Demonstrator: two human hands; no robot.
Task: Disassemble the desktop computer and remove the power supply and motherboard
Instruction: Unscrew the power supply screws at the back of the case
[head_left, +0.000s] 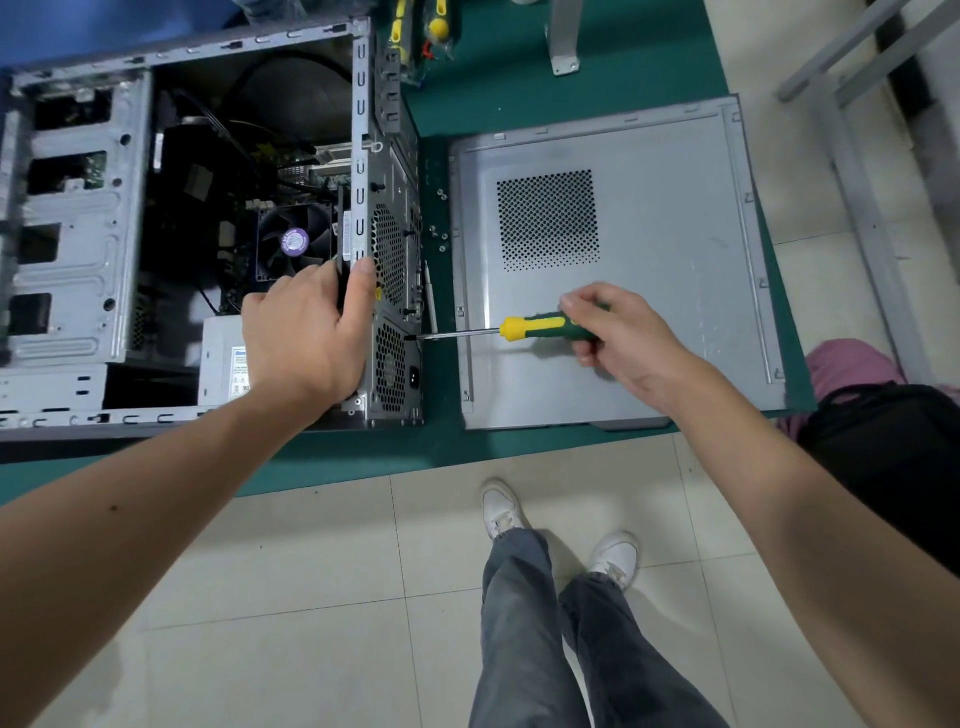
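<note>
Power supply (228, 364) under left hand (306, 338) clamped on case rear edge; right hand (618, 332) gripping screwdriver (540, 328), tip at mounting screw—next, probably steady turning.

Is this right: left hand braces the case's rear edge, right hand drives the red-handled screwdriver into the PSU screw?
Not quite. The head view shows the screwdriver handle is green and yellow, not red. The rest holds: left hand braces the case rear edge, right hand drives the tip at the PSU screw.
</note>
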